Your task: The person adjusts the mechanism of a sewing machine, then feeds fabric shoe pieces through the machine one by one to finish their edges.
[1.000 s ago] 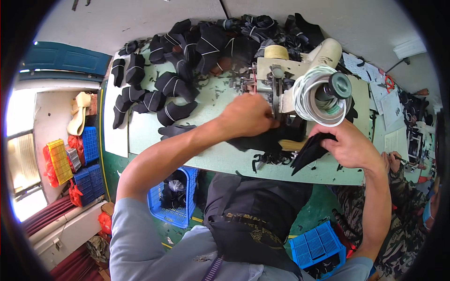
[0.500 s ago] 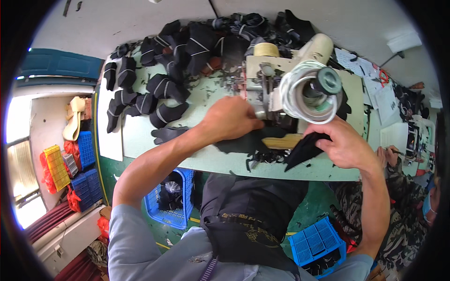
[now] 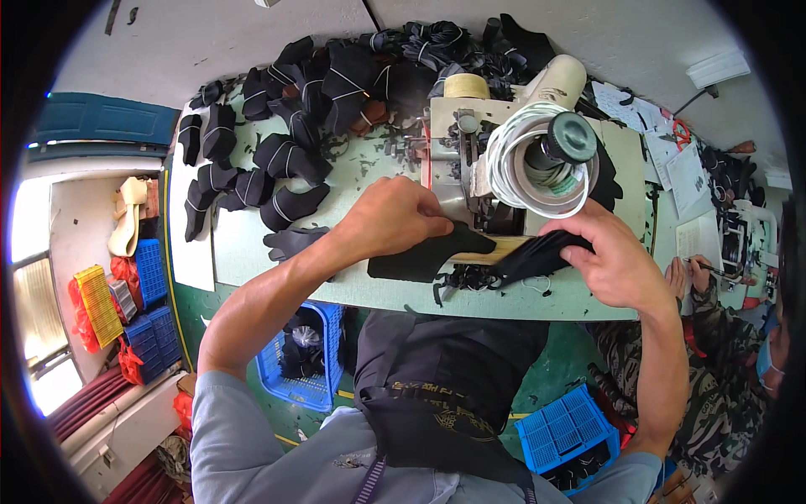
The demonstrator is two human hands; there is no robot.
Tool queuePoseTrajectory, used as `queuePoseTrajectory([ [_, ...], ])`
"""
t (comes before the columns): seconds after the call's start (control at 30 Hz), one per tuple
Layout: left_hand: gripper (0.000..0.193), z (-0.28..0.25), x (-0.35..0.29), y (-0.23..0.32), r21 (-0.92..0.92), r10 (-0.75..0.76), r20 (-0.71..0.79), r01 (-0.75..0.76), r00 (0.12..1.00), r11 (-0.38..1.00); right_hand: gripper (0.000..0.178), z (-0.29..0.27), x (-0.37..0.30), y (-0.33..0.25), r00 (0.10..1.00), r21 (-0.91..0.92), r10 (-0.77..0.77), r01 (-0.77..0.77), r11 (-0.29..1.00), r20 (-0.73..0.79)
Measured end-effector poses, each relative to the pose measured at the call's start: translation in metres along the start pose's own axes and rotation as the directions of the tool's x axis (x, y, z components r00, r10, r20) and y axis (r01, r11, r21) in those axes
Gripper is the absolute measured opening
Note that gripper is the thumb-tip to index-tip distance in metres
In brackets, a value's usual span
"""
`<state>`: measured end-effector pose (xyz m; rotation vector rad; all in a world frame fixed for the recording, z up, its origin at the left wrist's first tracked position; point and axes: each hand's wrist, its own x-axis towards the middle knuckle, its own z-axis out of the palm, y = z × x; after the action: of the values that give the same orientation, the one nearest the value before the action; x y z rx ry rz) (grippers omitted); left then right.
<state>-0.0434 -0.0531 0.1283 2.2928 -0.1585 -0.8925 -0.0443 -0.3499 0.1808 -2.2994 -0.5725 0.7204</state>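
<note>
While both forearms reach over the pale green worktop (image 3: 252,262), the person's left hand (image 3: 396,217) has its grip closed, with thumb and fingers together, at the upper edge of a flat black piece (image 3: 416,256). This piece lies at the front part of the worktop, below the sewing machine (image 3: 453,126), and its narrow end points to the right, over a yellowish strip (image 3: 474,250). The right hand (image 3: 617,262) has its grip clenched on a small stack of black pieces (image 3: 537,254), which is held tilted, with the lower left corner near the same strip. Between the two hands, just below the strip, there are dark scraps (image 3: 472,277) in a loose heap.

Above the right hand stands a coil of white cord (image 3: 519,160), beside a dark green knob (image 3: 573,137). Behind the machine is a pale yellow roll (image 3: 466,86). To the left, many black bundles (image 3: 294,160) are tied with light bands and lie in a curved group, reaching to the back of the worktop. Beneath the front edge one blue basket (image 3: 334,336) contains dark things. At the right side, a co-worker's hand (image 3: 698,273) holds a thin, dark tool.
</note>
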Motion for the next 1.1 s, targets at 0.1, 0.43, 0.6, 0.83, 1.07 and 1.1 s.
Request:
queuePoseTrajectory([
  [0.1, 0.026, 0.004, 0.007, 0.002, -0.04, -0.033, -0.079, 0.03, 0.996, 0.999, 0.033, 0.003, 0.002, -0.001, 0.996, 0.078, -0.036, 0.03, 0.996, 0.084],
  [0.43, 0.023, 0.023, 0.018, 0.012, 0.076, 0.128, -0.192, -0.116, 0.973, 0.99, 0.048, 0.029, 0.023, -0.01, 0.979, -0.099, -0.152, 0.139, 0.985, -0.139],
  [0.6, 0.03, 0.022, -0.014, -0.006, -0.093, 0.077, -0.225, -0.1, 0.971, 0.991, 0.036, 0.02, -0.01, -0.005, 0.922, -0.326, -0.098, -0.032, 0.945, -0.376],
  [0.83, 0.023, 0.035, -0.041, -0.008, -0.215, -0.065, -0.095, 0.043, 0.993, 0.976, 0.038, 0.025, 0.02, 0.032, 0.662, -0.567, -0.362, -0.115, 0.816, -0.656],
  [1.07, 0.024, 0.043, -0.059, -0.014, -0.252, -0.114, -0.045, 0.099, 0.993, 0.963, 0.047, 0.015, 0.014, 0.058, 0.709, -0.451, -0.257, -0.096, 0.887, -0.656],
  [1.1, 0.024, 0.045, -0.06, -0.015, -0.242, -0.098, -0.044, 0.085, 0.994, 0.967, 0.044, 0.017, 0.016, 0.06, 0.716, -0.466, -0.267, -0.091, 0.88, -0.645],
])
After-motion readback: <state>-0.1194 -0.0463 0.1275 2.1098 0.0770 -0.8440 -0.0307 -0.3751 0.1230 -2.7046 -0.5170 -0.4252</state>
